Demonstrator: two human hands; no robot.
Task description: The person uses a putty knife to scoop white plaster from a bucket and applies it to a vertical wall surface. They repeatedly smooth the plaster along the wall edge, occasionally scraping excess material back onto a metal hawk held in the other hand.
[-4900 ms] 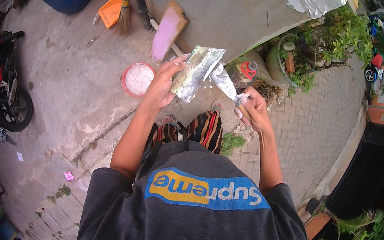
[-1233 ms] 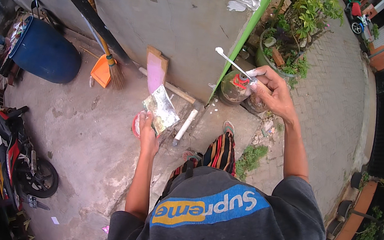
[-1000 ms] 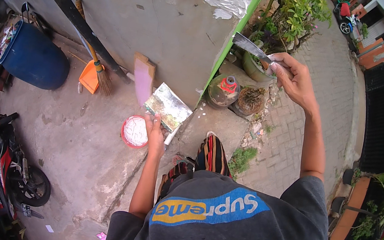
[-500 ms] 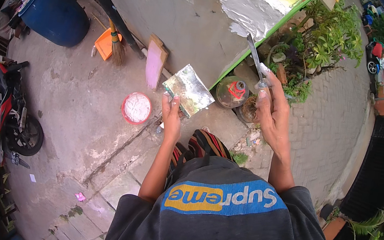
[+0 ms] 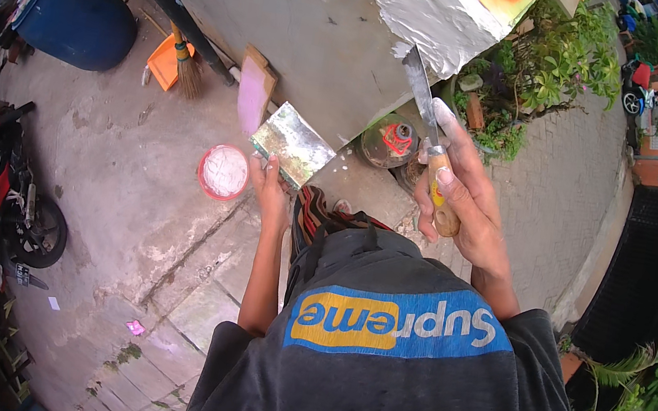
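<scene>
Clock: directions are read from the middle of the view.
Right hand point(image 5: 476, 209): at 2 to 3 o'clock; partly closed around the handle of a putty knife point(image 5: 438, 187), with the index finger stretched toward the blade; fingertips whitened.
Left hand point(image 5: 268, 193): at 9 o'clock; a flat plate point(image 5: 295, 146) is gripped at its lower left edge, thumb on top.
Putty knife: a pale wooden handle and a grey metal blade, smeared in places, pointed toward 11 o'clock; whether the wall is touched by its tip cannot be told.
Plate: at 11 o'clock, tilted, four-cornered, streaked with white and olive-brown.
Bucket point(image 5: 224, 172): red-rimmed, holding whitish paste, near the left hand at 9 o'clock.
Wall point(image 5: 316, 61): at 12 o'clock, bare grey below, coated above with rough white paste point(image 5: 423, 17).
Jar point(image 5: 387, 148): at 1 o'clock, rounded, red-ringed neck.
Plants point(image 5: 561, 78): leafy, at 2 o'clock.
Barrel point(image 5: 77, 23): blue, at 10 o'clock.
Motorcycle point(image 5: 18, 204): near 9 o'clock, partly shadowed.
</scene>
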